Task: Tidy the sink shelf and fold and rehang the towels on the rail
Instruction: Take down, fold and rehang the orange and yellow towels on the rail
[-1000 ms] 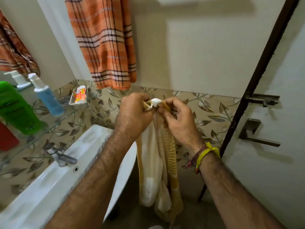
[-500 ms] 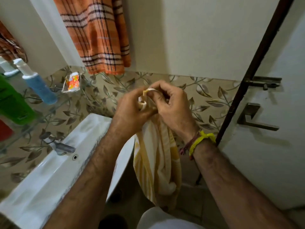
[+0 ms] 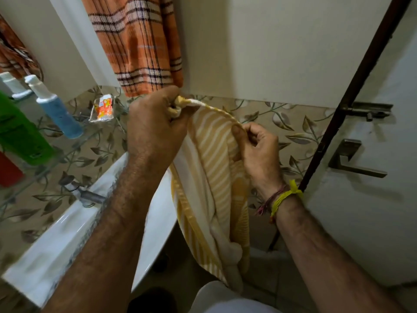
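Observation:
A yellow and white striped towel point(image 3: 214, 177) hangs down between my hands in front of the sink. My left hand point(image 3: 155, 123) is shut on a bunched top corner of it. My right hand point(image 3: 257, 150) pinches its top edge a little to the right and lower. An orange plaid towel point(image 3: 140, 44) hangs on the wall above; the rail is out of view. On the glass shelf point(image 3: 67, 150) at the left stand a blue pump bottle point(image 3: 58, 111), a green bottle point(image 3: 20, 136), a red item point(image 3: 8, 170) and a small orange packet point(image 3: 103, 108).
A white sink point(image 3: 67, 231) with a metal tap point(image 3: 88, 195) runs along the lower left. A mirror point(image 3: 13, 41) above the shelf reflects the plaid towel. A white door with a handle point(image 3: 354, 161) and a latch point(image 3: 370, 109) stands close on the right.
My hands have come apart along the striped towel's top edge, the right one moving right and down. The towel is spread wider between them. The view has shifted closer.

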